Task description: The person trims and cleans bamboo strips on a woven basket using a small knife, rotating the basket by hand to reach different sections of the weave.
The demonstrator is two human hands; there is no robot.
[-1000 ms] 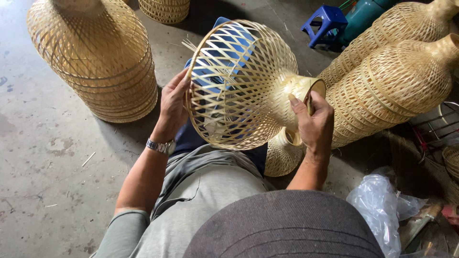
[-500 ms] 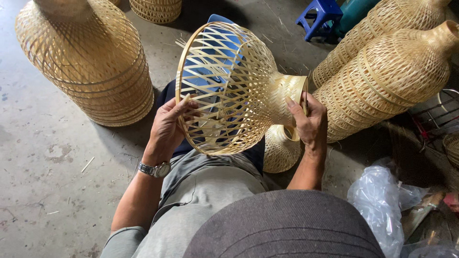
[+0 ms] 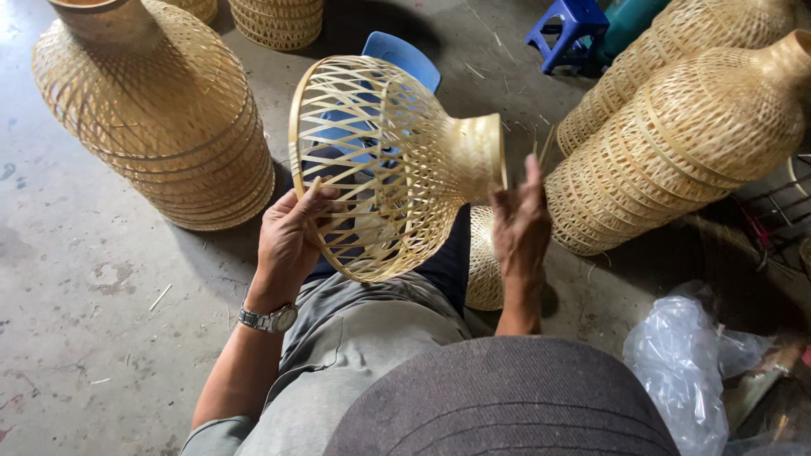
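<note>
Bamboo lampshade [image 3: 389, 160] in left hand [image 3: 287, 241] grip; right hand [image 3: 519, 224] released; clear plastic bag [image 3: 676, 363] right.

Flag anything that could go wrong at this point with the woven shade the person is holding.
1. The left hand alone grips the wide open rim of the bamboo lampshade; the blurred right hand looks just off the neck, so the shade could tip or slip.
2. Loose strip ends near the neck could prick bare fingers.
3. Stacked shades lie close beside it; a swing might knock them.

Stacked woven shades [image 3: 160, 118], a blue stool [image 3: 573, 25] and a plastic bag [image 3: 676, 363] sit around.
</note>
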